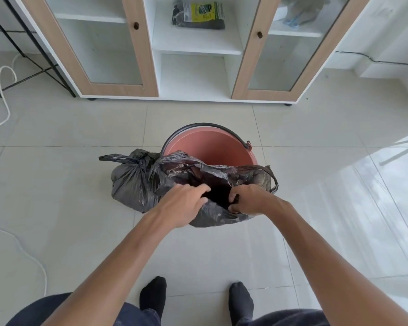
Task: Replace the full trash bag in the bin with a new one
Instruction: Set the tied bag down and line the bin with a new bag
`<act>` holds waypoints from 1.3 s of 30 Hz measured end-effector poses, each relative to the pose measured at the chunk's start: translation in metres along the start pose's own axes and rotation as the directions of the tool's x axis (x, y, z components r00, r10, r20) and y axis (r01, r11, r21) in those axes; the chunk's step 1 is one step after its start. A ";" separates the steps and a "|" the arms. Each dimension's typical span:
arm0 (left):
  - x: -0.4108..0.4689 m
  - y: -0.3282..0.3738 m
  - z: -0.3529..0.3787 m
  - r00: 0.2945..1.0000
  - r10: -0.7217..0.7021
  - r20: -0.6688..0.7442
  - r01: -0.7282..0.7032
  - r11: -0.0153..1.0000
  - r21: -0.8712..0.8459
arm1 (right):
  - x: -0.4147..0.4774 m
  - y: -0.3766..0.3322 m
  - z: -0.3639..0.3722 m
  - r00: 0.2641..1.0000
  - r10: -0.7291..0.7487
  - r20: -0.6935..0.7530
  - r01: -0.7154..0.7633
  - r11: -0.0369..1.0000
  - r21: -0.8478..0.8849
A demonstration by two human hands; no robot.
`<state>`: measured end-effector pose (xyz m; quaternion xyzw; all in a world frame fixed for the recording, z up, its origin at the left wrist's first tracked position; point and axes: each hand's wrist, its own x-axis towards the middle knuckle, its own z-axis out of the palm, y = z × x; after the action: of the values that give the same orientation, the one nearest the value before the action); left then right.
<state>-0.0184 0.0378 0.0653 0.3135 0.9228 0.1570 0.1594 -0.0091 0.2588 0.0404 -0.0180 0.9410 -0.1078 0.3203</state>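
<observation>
Your left grip (184,203) and right grip (252,200) apparently pinch the new bag (212,172): light, limp, slippery film; hold its rim.

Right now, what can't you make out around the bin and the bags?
Head view only.
Bin bottom: covered by the new bag.
New bag's inside: black shadow between left hand and right hand.
Full bag contents: opaque plastic, knotted.
Shelf pack label: too small.
</observation>
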 end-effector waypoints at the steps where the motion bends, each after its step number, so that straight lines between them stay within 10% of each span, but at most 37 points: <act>1: 0.001 0.000 0.001 0.999 -0.023 0.038 0.020 0.998 0.059 | 0.001 0.001 -0.001 1.000 -0.012 0.027 0.012 1.000 0.010; 8: -0.003 -0.018 -0.016 0.930 -0.106 0.351 0.114 0.993 -0.003 | -0.004 0.002 -0.020 0.988 -0.066 0.142 0.041 0.983 0.178; 12: 0.003 -0.017 -0.020 0.991 -0.105 0.079 0.105 0.994 0.011 | -0.022 -0.010 -0.034 0.959 -0.225 0.171 0.147 0.914 0.379; 19: 0.008 -0.019 -0.035 0.960 -0.117 -0.256 0.141 0.987 0.076 | -0.021 -0.013 -0.022 0.810 -0.128 -0.573 0.301 0.928 0.218; 25: -0.003 -0.027 -0.037 0.980 -0.125 -0.156 0.141 0.985 0.098 | -0.025 -0.005 -0.031 0.656 -0.226 -0.720 0.315 0.949 -0.010; 32: -0.008 -0.017 -0.002 0.993 -0.117 -0.013 0.117 0.969 0.220 | -0.031 0.001 -0.007 0.957 -0.249 -0.151 0.247 0.968 -0.035; 39: -0.010 -0.009 0.011 0.960 -0.123 0.250 0.044 0.953 0.300 | -0.028 0.010 -0.004 0.968 -0.061 0.245 0.056 0.998 0.027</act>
<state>-0.0115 0.0265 0.0537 0.3120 0.9187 -0.0312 0.2402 0.0112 0.2726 0.0584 -0.0557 0.8921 -0.1234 0.4311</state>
